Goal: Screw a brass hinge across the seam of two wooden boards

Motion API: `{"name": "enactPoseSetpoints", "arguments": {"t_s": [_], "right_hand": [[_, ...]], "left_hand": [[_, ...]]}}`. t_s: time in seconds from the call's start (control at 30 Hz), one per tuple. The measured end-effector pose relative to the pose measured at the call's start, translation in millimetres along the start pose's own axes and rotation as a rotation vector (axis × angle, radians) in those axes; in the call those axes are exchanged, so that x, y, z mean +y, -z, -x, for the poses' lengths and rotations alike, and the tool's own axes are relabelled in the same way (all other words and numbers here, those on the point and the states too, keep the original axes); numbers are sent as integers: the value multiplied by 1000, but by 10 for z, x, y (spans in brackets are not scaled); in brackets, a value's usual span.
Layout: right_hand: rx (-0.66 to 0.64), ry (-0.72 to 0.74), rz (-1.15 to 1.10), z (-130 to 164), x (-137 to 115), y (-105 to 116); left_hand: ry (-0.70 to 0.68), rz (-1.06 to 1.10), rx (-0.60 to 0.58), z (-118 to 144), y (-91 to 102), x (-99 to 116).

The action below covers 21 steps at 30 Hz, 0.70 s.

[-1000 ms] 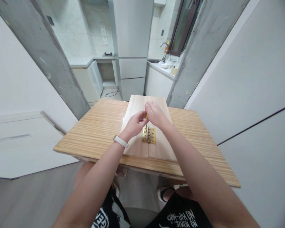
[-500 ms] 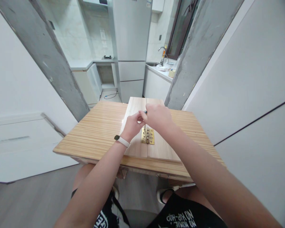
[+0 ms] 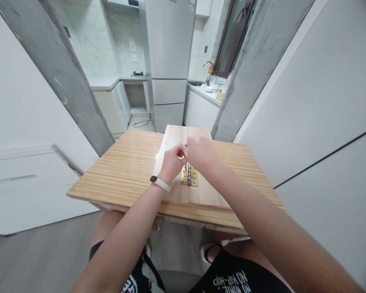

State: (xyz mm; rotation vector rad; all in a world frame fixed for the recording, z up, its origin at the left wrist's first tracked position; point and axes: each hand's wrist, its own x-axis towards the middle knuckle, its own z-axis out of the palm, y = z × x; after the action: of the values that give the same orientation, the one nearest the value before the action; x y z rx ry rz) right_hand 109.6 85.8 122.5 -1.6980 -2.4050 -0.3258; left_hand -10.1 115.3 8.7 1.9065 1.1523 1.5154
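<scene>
Two pale wooden boards (image 3: 173,140) lie side by side on a striped wooden table (image 3: 125,171). A brass hinge (image 3: 190,177) spans their seam. My right hand (image 3: 201,152) is closed around a screwdriver (image 3: 185,145) standing over the hinge; only a dark bit of its handle shows. My left hand (image 3: 171,162), with a white band on the wrist, curls against the tool's shaft just above the hinge. The screwdriver tip and the screws are hidden by my fingers.
Two grey concrete pillars (image 3: 57,73) frame a doorway behind the table. Beyond it stands a white fridge (image 3: 169,61) and a counter with a sink (image 3: 205,87). White walls close in on both sides. My knees sit under the table's near edge (image 3: 183,215).
Both hands have closed tighter together over the hinge and dropped slightly. The yellow part of the tool seen a second ago is now covered by my fingers.
</scene>
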Motion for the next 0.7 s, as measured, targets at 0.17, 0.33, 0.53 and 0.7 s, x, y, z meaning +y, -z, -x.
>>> {"name": "enactPoseSetpoints", "arguments": {"t_s": [0.17, 0.33, 0.53, 0.7], "right_hand": [[-70, 110, 24, -26, 71, 21], [-123, 183, 10, -87, 171, 11], [-187, 296, -65, -161, 215, 73], [-225, 361, -138, -166, 252, 133]], "left_hand": [[12, 70, -77, -14, 24, -23], [54, 230, -219, -87, 122, -91], [65, 386, -393, -203, 167, -106], [49, 400, -430, -201, 164, -162]]}}
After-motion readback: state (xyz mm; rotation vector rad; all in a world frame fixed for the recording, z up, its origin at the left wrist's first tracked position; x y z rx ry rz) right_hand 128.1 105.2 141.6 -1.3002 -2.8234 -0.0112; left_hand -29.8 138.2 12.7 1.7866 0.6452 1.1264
